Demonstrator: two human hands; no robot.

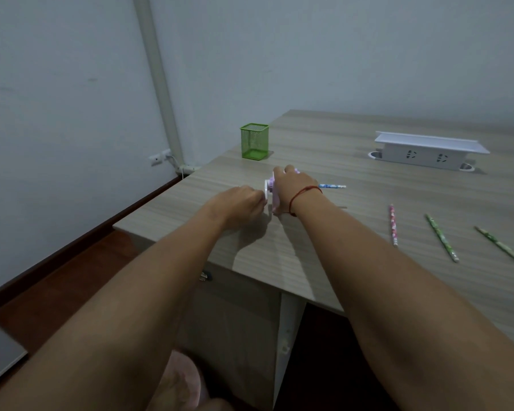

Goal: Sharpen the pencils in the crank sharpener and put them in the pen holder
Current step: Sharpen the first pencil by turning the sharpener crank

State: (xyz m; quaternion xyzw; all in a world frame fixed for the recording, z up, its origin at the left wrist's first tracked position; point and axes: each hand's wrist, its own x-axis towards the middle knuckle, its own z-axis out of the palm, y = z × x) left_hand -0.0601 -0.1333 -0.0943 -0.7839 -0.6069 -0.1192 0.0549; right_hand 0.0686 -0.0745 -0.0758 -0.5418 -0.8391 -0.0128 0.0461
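Observation:
A small pink and white crank sharpener (270, 188) stands on the wooden desk (339, 232) near its left edge. My right hand (291, 189) grips its body from above. My left hand (244, 204) holds the crank on the sharpener's left side, its fingers curled. A blue patterned pencil (332, 186) sticks out to the right from behind my right hand, lying level. The green mesh pen holder (254, 140) stands behind the sharpener with no pencil showing above its rim. On the desk to the right lie a pink pencil (393, 224) and two green pencils (442, 238) (503, 248).
A white socket box (428, 151) with a flat lid sits at the back right of the desk, with cable holes beside it. The desk's left edge drops to a dark wood floor (57, 277). A wall outlet with a plugged cable is low on the left wall.

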